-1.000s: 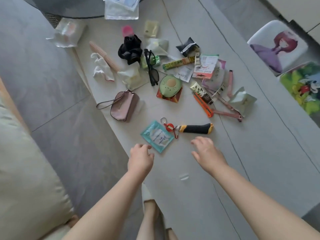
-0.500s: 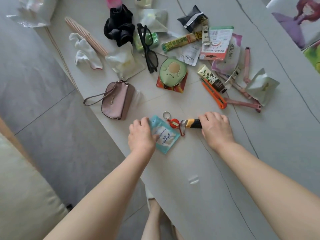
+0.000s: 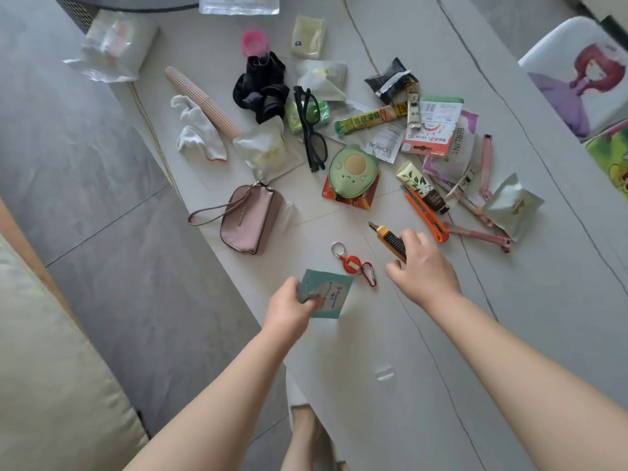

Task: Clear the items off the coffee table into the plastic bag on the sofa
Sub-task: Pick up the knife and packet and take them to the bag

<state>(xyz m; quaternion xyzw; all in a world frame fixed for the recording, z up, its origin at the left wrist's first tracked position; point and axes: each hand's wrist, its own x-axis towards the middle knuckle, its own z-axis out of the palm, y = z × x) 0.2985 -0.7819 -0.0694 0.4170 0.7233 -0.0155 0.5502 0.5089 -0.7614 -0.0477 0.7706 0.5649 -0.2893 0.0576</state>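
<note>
**Desk:** Coffee table (image 3: 509, 334) items first. What is nearest the lens?

**Photographer:** Two bare forearms reach in from the bottom edge. The left hand (image 3: 289, 305) pinches a teal sachet (image 3: 328, 294) at lower centre, thumb on its face, fingers curled beneath. The right hand (image 3: 424, 266), just right of centre, curls round a black-and-yellow utility knife (image 3: 390, 237), its tip pointing to the upper left.

**Desk:** Between them?

**Photographer:** A red key reel (image 3: 353, 263) with a carabiner lies flat on the pale tabletop.

**Desk:** Farther back?

**Photographer:** A pink wristlet pouch (image 3: 249, 220) left of centre, an avocado-shaped pouch (image 3: 351, 171) at centre, an orange box cutter (image 3: 424, 214) to the right, black glasses (image 3: 311, 130) above. A sofa cushion (image 3: 44, 368) fills the lower left corner.
</note>
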